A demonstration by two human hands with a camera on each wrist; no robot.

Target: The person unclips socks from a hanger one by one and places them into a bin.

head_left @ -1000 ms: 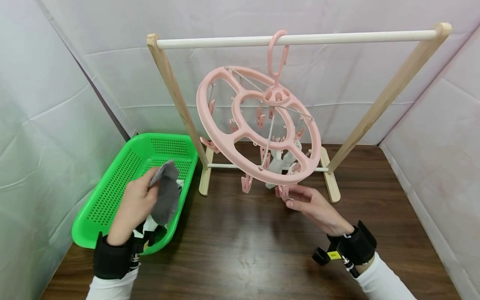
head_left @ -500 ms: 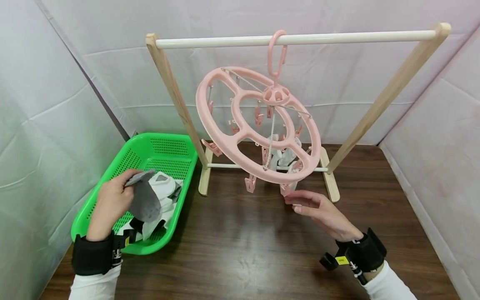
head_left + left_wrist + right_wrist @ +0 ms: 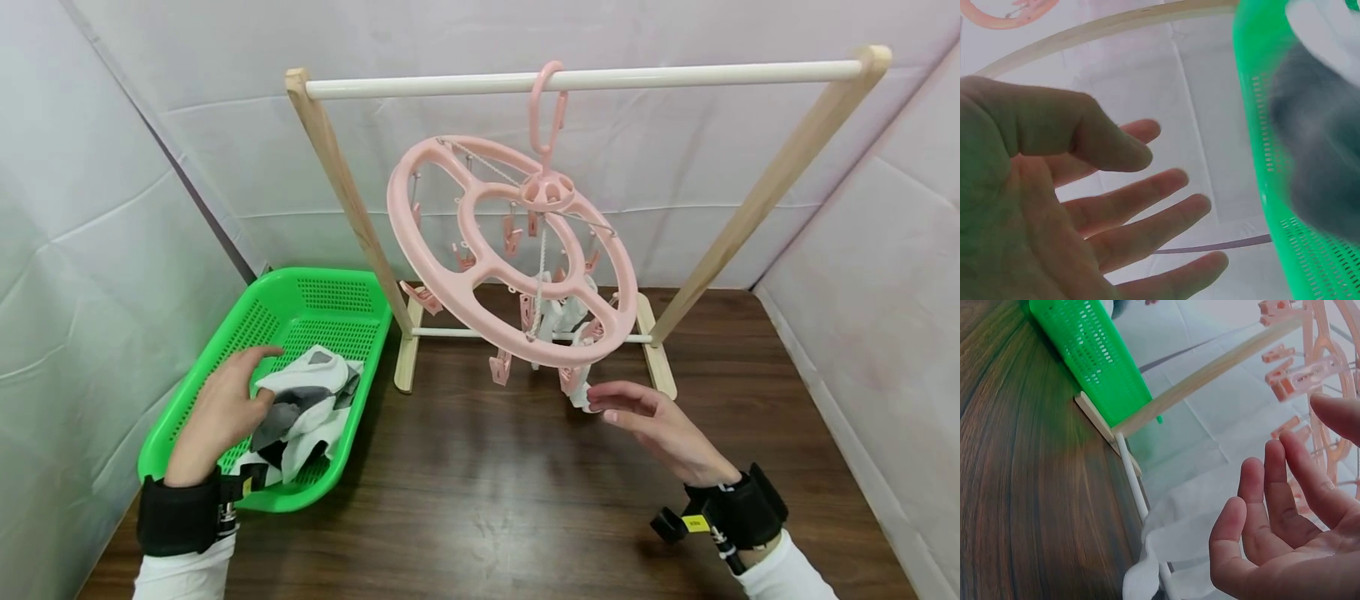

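My left hand (image 3: 225,408) hovers over the left side of the green basket (image 3: 161,446), fingers parted and holding nothing. In the basket lies a pile of small white and grey cloth pieces that look like socks (image 3: 311,417); the grey one (image 3: 1316,131) is blurred in the left wrist view. My right hand (image 3: 660,425) is beside the lower front rim of the pink clip hanger (image 3: 450,283), fingers loosely bent with nothing between them. Its fingertips are right at a white cloth (image 3: 580,395) hanging under a pink clip (image 3: 570,377).
The hanger tilts down toward the front right, hooked on the white rail (image 3: 712,77) of a wooden stand (image 3: 337,158). More pale cloth (image 3: 562,315) hangs behind its rim. Several pink clips (image 3: 500,367) dangle around it. The stand's feet rest on the dark wooden table (image 3: 480,500).
My left hand has moved left and let go of the grey cloth, which now lies in the basket. The right hand has let go of the clip and drawn slightly right.
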